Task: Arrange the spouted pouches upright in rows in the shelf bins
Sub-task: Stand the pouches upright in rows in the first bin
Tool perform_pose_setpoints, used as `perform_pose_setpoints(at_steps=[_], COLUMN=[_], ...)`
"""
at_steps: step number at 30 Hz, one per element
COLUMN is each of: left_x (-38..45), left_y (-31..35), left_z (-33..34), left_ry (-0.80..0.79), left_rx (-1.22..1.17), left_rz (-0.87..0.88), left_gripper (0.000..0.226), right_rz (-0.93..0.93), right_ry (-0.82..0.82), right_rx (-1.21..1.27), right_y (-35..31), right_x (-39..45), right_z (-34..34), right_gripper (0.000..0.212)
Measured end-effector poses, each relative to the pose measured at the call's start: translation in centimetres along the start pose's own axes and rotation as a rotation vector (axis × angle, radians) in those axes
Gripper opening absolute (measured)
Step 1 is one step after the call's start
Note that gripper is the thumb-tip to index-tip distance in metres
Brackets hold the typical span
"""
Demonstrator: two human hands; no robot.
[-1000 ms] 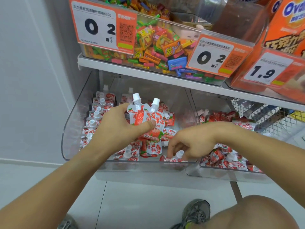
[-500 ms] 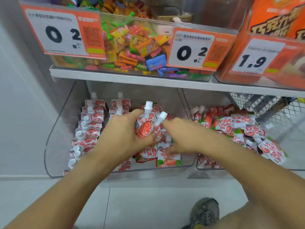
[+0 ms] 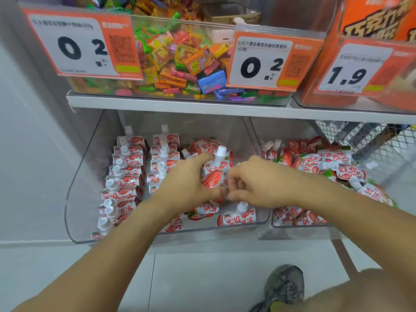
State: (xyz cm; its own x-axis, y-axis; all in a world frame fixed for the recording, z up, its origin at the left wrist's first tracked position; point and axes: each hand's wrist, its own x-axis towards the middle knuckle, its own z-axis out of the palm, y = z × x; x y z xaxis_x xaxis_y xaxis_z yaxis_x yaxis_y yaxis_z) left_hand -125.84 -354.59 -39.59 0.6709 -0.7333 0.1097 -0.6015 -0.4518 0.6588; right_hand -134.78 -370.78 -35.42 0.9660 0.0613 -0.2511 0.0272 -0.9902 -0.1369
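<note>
Over the left shelf bin (image 3: 74,199): both hands on one upright spouted pouch (image 3: 215,176), 3rd row.

L hand (image 3: 189,183) wraps the pouch's side, R hand (image 3: 256,183) pinches its lower edge w/ curled fingers. I'd guess it's light, soft, glossy film, so slippery; best held by the stiff cap or neck. Two neat rows stand at left; loose pouches (image 3: 333,167) heap in the right bin. Clear plastic walls, low shelf overhead, tight room.

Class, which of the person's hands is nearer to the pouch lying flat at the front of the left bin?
Right. The right hand hovers just above the flat pouch; the left hand is farther to the pouch's left, gripping an upright pouch.
</note>
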Motion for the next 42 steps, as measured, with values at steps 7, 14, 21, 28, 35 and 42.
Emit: perform_pose_setpoints(at_steps=[7, 14, 21, 28, 35, 42], left_x=[0.5, 0.0, -0.3, 1.8, 3.7, 4.0], left_y=[-0.1, -0.4, -1.5, -2.2, -2.6, -2.1], left_z=[2.2, 2.1, -0.1, -0.9, 0.7, 0.1], left_ry=[-0.230, -0.377, -0.552, -0.425, -0.518, -0.509], left_rx=[-0.065, -0.040, 0.132, 0.272, 0.287, 0.274], left_rz=[0.072, 0.096, 0.014, 0.036, -0.007, -0.022], left_gripper=[0.075, 0.081, 0.087, 0.054, 0.058, 0.046], right_rz=[-0.068, -0.100, -0.080, -0.160, -0.105, -0.112], right_ry=[0.143, -0.115, -0.186, -0.230, -0.070, -0.188], right_rx=[0.125, 0.062, -0.047, -0.062, -0.130, -0.100], right_y=[2.6, 1.8, 1.8, 1.6, -0.7, -0.4], right_x=[-0.8, 1.3, 0.5, -0.3, -0.6, -0.1], right_z=[-0.7, -1.5, -1.3, -0.9, 1.3, 0.9], right_gripper=[0.080, 0.064, 0.068, 0.059, 0.069, 0.048])
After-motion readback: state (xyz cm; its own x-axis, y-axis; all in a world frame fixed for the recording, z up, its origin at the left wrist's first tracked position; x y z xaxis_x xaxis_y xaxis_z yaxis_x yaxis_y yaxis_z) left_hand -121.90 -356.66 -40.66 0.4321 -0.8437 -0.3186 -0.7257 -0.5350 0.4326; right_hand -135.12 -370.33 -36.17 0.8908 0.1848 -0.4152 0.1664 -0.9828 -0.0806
